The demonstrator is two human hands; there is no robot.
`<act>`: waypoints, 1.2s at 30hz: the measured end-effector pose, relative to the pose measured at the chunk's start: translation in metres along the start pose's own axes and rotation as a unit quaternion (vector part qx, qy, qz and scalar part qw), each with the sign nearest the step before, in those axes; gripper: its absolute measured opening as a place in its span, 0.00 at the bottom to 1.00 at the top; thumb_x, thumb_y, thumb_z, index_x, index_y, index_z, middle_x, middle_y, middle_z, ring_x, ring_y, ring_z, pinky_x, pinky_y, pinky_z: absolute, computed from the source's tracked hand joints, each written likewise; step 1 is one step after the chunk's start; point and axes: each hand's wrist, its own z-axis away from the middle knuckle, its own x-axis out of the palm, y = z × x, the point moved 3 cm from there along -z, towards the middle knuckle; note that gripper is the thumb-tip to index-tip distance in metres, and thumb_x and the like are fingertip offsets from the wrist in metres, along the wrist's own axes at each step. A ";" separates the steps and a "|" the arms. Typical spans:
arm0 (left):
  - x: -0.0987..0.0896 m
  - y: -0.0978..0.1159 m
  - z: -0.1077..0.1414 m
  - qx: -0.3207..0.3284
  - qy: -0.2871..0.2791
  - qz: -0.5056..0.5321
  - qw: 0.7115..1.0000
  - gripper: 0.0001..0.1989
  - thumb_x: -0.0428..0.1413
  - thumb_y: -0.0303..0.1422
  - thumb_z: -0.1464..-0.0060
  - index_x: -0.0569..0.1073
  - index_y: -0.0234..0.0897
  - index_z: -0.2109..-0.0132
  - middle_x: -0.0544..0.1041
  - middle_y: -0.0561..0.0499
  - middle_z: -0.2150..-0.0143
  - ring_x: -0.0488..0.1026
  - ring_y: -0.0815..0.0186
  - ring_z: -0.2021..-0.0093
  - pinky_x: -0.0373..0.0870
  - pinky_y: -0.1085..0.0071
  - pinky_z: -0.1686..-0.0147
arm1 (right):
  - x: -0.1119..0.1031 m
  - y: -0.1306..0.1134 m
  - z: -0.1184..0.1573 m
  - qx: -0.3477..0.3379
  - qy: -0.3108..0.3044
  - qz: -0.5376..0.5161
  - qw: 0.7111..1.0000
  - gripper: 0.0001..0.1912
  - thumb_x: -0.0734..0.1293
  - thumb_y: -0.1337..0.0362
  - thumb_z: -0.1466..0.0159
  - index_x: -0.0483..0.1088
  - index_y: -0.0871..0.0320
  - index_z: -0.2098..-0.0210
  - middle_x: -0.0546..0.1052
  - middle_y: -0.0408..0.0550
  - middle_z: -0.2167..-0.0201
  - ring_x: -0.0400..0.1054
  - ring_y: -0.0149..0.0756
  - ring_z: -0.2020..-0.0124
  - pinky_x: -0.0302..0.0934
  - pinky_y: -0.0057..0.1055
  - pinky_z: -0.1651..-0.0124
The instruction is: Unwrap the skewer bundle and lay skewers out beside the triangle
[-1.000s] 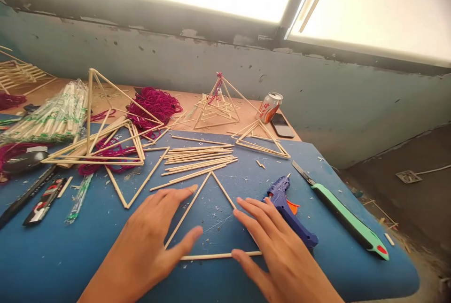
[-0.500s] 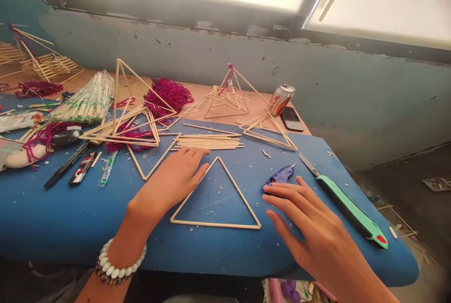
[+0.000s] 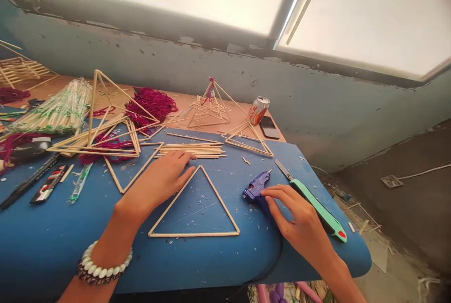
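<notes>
A triangle of thin wooden sticks (image 3: pixel 193 235) lies flat on the blue table. My left hand (image 3: pixel 165 176) rests near its top left side, fingertips over the row of loose sticks (image 3: pixel 207 151); whether it grips a stick cannot be made out. A blue glue gun (image 3: pixel 258 186) lies to the triangle's right. My right hand (image 3: pixel 294 211) is at the gun's handle, thumb and index finger close together against it. Beyond that hand lies a green-handled utility knife (image 3: pixel 317 206) with its blade out.
Stick pyramids (image 3: pixel 92 110) and magenta yarn (image 3: pixel 151 105) stand at the back left, near bagged sticks (image 3: pixel 56 108). A smaller pyramid (image 3: pixel 211 105), a can (image 3: pixel 259 110) and a phone (image 3: pixel 269 128) are at the back. A marker (image 3: pixel 30 181) lies left.
The view has turned right, shifting things leftward in the picture. My right hand has drawn its spread fingers together at the glue gun's handle. My left hand stays by the sticks.
</notes>
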 end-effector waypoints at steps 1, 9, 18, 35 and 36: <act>-0.001 0.001 0.000 -0.002 -0.001 -0.002 1.000 0.19 0.45 0.41 0.30 0.72 0.37 0.44 0.76 0.43 0.43 0.71 0.53 0.39 0.67 0.53 0.39 | 0.002 0.000 -0.002 0.000 0.006 -0.006 1.000 0.08 0.62 0.67 0.28 0.74 0.55 0.57 0.79 0.48 0.61 0.75 0.38 0.60 0.71 0.34 0.59; -0.003 0.003 0.001 -0.007 -0.004 0.021 1.000 0.17 0.45 0.38 0.31 0.72 0.37 0.44 0.75 0.44 0.42 0.70 0.53 0.39 0.67 0.53 0.38 | -0.002 0.102 -0.095 0.175 -0.012 0.049 0.983 0.17 0.58 0.75 0.36 0.70 0.58 0.51 0.77 0.56 0.50 0.71 0.46 0.49 0.64 0.42 0.46; -0.008 0.002 0.007 -0.003 0.017 0.054 0.998 0.16 0.46 0.38 0.32 0.73 0.38 0.46 0.77 0.44 0.44 0.72 0.55 0.40 0.68 0.54 0.39 | 0.033 0.217 -0.153 0.208 -0.059 0.042 0.975 0.12 0.68 0.58 0.30 0.72 0.61 0.53 0.76 0.49 0.54 0.73 0.39 0.54 0.69 0.43 0.49; -0.008 0.003 0.007 -0.008 0.011 0.056 0.998 0.16 0.46 0.37 0.31 0.74 0.38 0.45 0.77 0.45 0.44 0.72 0.56 0.40 0.68 0.56 0.39 | 0.036 0.277 -0.120 0.208 0.099 -0.086 0.969 0.16 0.67 0.55 0.29 0.71 0.61 0.48 0.76 0.51 0.52 0.73 0.40 0.53 0.70 0.44 0.49; -0.008 0.003 0.007 -0.009 0.007 0.059 0.998 0.16 0.46 0.37 0.31 0.74 0.38 0.45 0.77 0.45 0.44 0.72 0.56 0.40 0.67 0.56 0.39 | 0.038 0.279 -0.119 0.202 0.098 -0.097 0.970 0.16 0.66 0.55 0.29 0.71 0.61 0.49 0.76 0.50 0.53 0.73 0.39 0.54 0.70 0.44 0.50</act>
